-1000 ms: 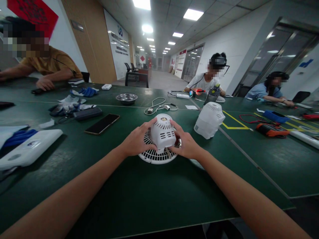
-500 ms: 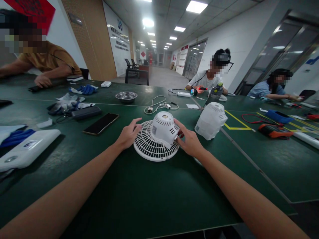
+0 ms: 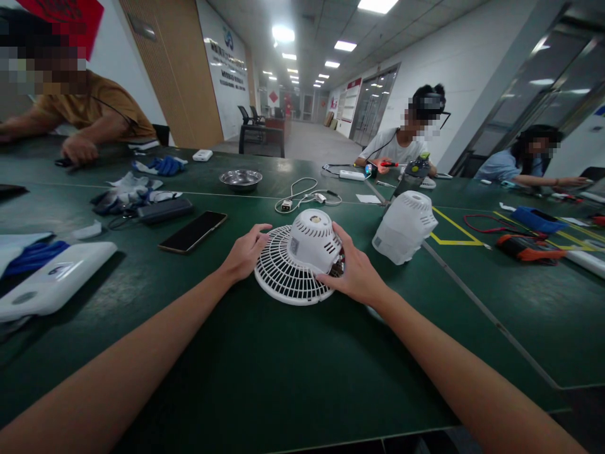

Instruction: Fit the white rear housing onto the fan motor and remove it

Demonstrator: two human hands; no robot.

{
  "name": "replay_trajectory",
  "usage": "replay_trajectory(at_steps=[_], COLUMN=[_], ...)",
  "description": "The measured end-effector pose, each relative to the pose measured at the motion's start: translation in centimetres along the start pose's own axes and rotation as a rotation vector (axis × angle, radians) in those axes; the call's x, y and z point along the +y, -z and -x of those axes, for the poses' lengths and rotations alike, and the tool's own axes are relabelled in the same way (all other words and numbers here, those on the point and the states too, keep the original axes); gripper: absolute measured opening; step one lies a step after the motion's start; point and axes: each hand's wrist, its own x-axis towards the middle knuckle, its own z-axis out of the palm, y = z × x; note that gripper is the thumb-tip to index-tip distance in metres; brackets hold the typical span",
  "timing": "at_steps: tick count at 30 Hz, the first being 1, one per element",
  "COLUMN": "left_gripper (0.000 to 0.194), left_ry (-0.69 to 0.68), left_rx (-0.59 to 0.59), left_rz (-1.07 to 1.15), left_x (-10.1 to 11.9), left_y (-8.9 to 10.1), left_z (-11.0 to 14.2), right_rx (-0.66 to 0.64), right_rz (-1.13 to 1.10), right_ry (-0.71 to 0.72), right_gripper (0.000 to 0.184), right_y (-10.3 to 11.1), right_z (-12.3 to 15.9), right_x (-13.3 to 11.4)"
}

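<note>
A white fan guard (image 3: 276,277) lies on the green table with a domed white motor housing (image 3: 312,230) standing on it. My right hand (image 3: 354,268) wraps the housing's right side, thumb at its lower front edge and fingers behind. Metal parts show in a gap between that palm and the housing. My left hand (image 3: 248,252) is at the guard's left rim, fingers apart and stretched forward; whether it touches the rim is hard to tell. A second white housing (image 3: 406,227), in what looks like a translucent wrap, stands to the right.
A phone (image 3: 193,231), a dark case (image 3: 165,211), gloves (image 3: 127,192) and a white device (image 3: 57,277) lie leftward. Beyond are a metal bowl (image 3: 241,179) and a white cable (image 3: 302,194). An orange multimeter (image 3: 529,248) lies right. Several people sit around the table.
My right thumb has moved left onto the housing's lower front edge, and the hand closes further around it. My left hand stays almost where it was. The view has shifted slightly.
</note>
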Motion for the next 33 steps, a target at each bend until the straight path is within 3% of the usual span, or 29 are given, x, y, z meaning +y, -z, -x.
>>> replay_trajectory(at_steps=[4, 7, 10, 13, 16, 18, 24, 33], left_gripper=[0.055, 0.06, 0.062, 0.056, 0.047, 0.041, 0.026, 0.023], left_ry=[-0.17, -0.316, -0.363, -0.247, -0.05, 0.053, 0.2, 0.197], left_rx=[0.112, 0.277, 0.36, 0.244, 0.063, 0.016, 0.047, 0.034], left_rz=[0.274, 0.377, 0.334, 0.332, 0.423, 0.474, 0.461, 0.435], left_x=[-0.6, -0.6, -0.6, -0.6, -0.5, -0.4, 0.3, 0.3], left_y=[-0.1, -0.4, -0.7, -1.0, -1.1, -1.1, -1.2, -0.9], left_z=[0.0, -0.1, -0.3, -0.4, -0.3, -0.2, -0.2, -0.7], right_rx=[0.116, 0.203, 0.237, 0.137, -0.008, -0.06, -0.184, -0.221], right_rz=[-0.23, -0.608, -0.978, -1.171, -1.164, -1.122, -1.121, -1.256], right_ry=[-0.081, -0.184, -0.291, -0.375, -0.415, -0.433, -0.485, -0.521], right_gripper=[0.117, 0.116, 0.095, 0.066, 0.057, 0.054, 0.049, 0.037], right_y=[0.0, -0.3, -1.1, -1.9, -2.4, -2.6, -3.1, -3.2], right_z=[0.1, 0.1, -0.1, -0.2, -0.1, -0.2, -1.0, -1.4], right_x=[-0.2, -0.2, -0.2, -0.7, -1.1, -1.0, 0.2, 1.5])
